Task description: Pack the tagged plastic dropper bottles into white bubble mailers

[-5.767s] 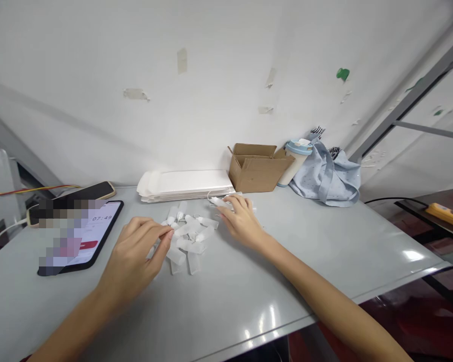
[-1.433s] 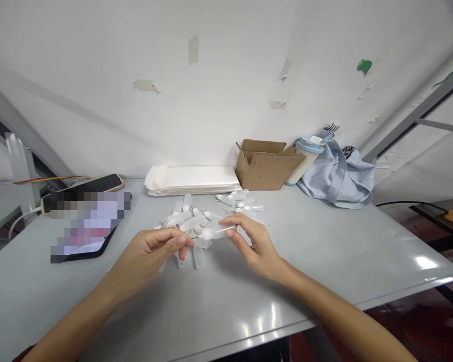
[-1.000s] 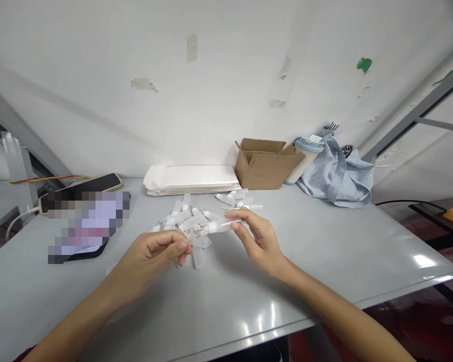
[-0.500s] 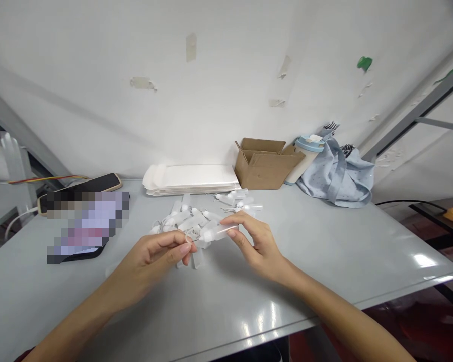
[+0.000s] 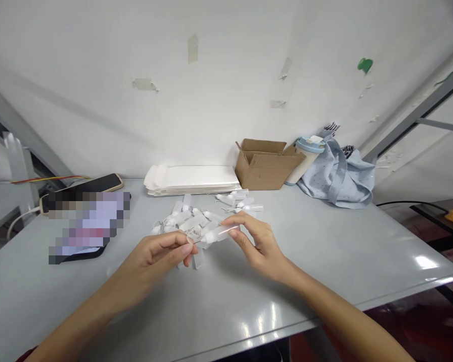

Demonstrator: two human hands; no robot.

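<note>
Over the table my right hand [image 5: 255, 245] pinches the rear of a small translucent needle-tip bottle [image 5: 219, 233], thumb against fingertips. The bottle lies nearly level, its white nozzle pointing left. A thin dark needle [image 5: 197, 242] runs from the nozzle to my left hand [image 5: 169, 251]. That hand is closed in a pinch at the needle's end, on what looks like the bottle's small cap; a pale loop shows at the fingertips and the rest is hidden. Just behind both hands lies a loose pile of similar bottles [image 5: 179, 217], with several more [image 5: 252, 207] to its right.
Flat white packets [image 5: 192, 176] are stacked at the wall, beside an open cardboard box [image 5: 268, 171]. A lidded cup [image 5: 302, 163] and a light blue cloth bag [image 5: 335, 176] stand right. To the left lie a phone with a cable [image 5: 107, 182] and a blurred-out device [image 5: 101, 216].
Both hands keep the same hold on the bottle and its tip. The needle shows a little more between the left fingers and the nozzle; the view has shifted slightly.
</note>
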